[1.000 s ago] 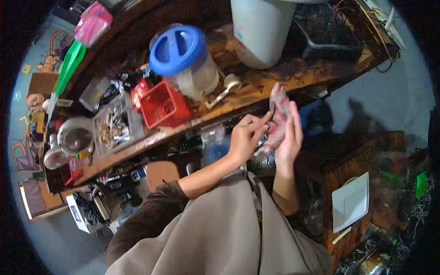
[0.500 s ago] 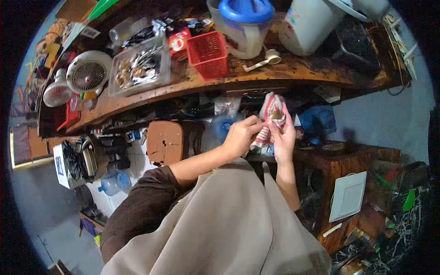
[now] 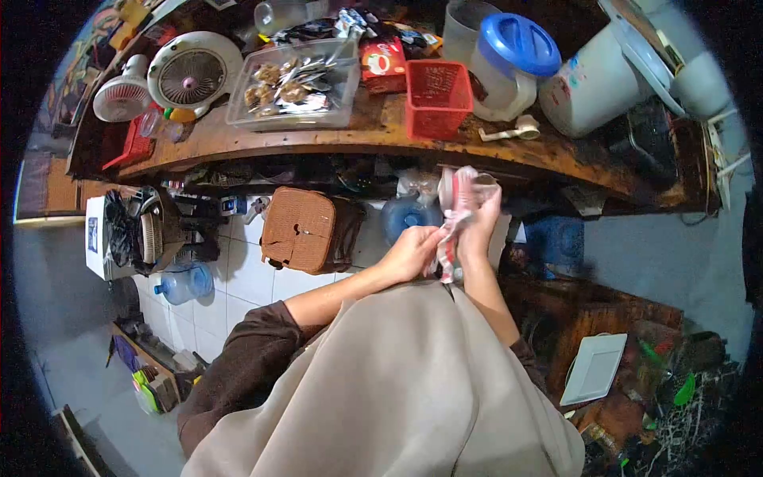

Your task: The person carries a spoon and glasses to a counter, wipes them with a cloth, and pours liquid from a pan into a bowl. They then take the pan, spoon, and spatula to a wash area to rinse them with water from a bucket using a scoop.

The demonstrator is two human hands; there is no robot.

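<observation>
A striped red-and-white cloth [image 3: 459, 208] is bunched between my two hands in front of my lap, smeared by motion at its upper end. My left hand [image 3: 416, 249] pinches its lower part, near a hanging tail of the fabric. Around the other side, the fingers of my right hand [image 3: 479, 226] are closed on the cloth. Something with a pale rounded edge shows at the top of that hand, too blurred to name. Both hands are just below the front edge of the wooden counter [image 3: 334, 143].
On the counter stand a red basket [image 3: 439, 107], a blue-lidded pitcher [image 3: 509, 75], a clear tray of packets [image 3: 334, 115], a small strainer [image 3: 513, 129] and a fan [image 3: 193, 79]. Below are a brown stool [image 3: 298, 230] and a blue water jug [image 3: 409, 216]. A white plate [image 3: 594, 367] lies at right.
The view has shifted, so the counter items appear further right and the fan higher. A brownish thing seen inside the cloth is now hidden. My left hand has moved lower on the cloth.
</observation>
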